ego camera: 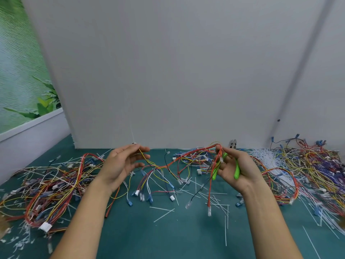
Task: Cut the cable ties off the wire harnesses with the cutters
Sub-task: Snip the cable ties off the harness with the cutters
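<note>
Two bare forearms (84, 212) reach over a green mat (168, 240). The left hand (125, 163) pinches one end of a wire harness (168, 165). The right hand (235, 167) grips the cutters (237, 171) and pinches the other end. Cut ties (164, 214) litter the mat (work seems well underway). Tangled harness piles (56, 184) flank it. No containers show.

No text, label or number is legible.
</note>
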`<state>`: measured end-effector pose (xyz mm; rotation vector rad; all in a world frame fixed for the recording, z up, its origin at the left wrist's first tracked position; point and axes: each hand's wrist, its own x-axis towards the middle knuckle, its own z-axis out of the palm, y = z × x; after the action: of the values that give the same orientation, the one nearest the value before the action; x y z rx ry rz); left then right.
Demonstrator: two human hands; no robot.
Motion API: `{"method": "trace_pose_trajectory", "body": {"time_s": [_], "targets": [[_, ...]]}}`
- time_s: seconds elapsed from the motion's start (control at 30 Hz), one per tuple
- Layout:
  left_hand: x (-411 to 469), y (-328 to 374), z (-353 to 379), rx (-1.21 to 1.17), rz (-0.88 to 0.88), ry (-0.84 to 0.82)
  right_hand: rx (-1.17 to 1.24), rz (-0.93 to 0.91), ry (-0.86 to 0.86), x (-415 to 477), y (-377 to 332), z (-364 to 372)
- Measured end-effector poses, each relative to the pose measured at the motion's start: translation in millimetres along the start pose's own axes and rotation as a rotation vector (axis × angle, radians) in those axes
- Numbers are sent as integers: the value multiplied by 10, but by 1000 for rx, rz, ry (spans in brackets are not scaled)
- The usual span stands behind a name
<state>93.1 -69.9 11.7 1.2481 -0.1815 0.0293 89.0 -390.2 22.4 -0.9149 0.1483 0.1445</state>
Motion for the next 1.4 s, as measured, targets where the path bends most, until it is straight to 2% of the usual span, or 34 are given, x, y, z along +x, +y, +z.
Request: {"method": "trace_pose_trajectory", "body": {"time_s": [0.3,0.57,0.7,0.93,1.0,1.17,1.4], "targets": [[-21,16,93,171,175,79,-478,-13,-7,-45,111,105],[-38,8,166,432,308,122,-1153,-116,62,-192,88,134],[-33,-35,188,520,347,110,-1407,-153,85,-263,53,211],[-37,-87,303,563,358,21,-1700,-146,145,-396,65,311],[-51,-104,355,567,362,-7,-1662,-202,132,-418,70,351],[-91,-170,475,639,348,-77,-1148,-310,-18,-440,190,538],[-195,-235,699,758,402,-199,-920,-400,-37,-353,448,673]]}}
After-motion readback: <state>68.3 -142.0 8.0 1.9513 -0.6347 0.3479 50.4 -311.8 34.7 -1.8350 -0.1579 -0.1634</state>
